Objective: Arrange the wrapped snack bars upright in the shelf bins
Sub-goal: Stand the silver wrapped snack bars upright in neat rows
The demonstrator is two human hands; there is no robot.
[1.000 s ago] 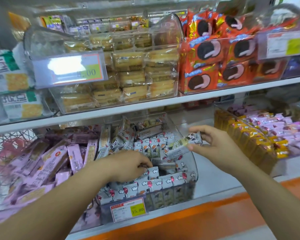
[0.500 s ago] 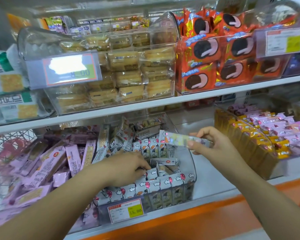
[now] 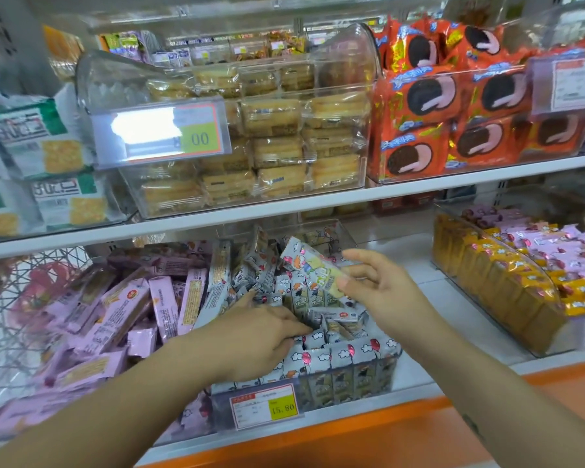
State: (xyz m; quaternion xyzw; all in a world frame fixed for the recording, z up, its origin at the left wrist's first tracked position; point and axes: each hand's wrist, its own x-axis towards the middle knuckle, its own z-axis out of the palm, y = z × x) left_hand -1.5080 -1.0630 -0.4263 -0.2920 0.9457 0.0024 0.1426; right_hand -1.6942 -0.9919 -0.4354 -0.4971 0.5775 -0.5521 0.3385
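A clear plastic bin [image 3: 394,373] on the lower shelf holds several grey cartoon-print snack bars [image 3: 343,358]; the front rows stand upright, others lie loose behind. My right hand [image 3: 382,292] pinches one grey snack bar [image 3: 313,270] tilted above the middle of the bin. My left hand [image 3: 260,336] reaches into the bin with its fingers bent down among the bars, pressing against the packed ones; whether it grips one is hidden.
Pink wrapped bars [image 3: 115,315] lie jumbled in the bin to the left. A bin of yellow and pink packs [image 3: 507,282] stands at the right. Above the white shelf edge [image 3: 284,214] sit clear bins of biscuits [image 3: 277,143] and orange cookie packs [image 3: 453,106]. A price tag [image 3: 265,405] fronts the bin.
My right hand has turned its bar from level to tilted and carried it left and lower over the bin. The left hand has stayed among the bars.
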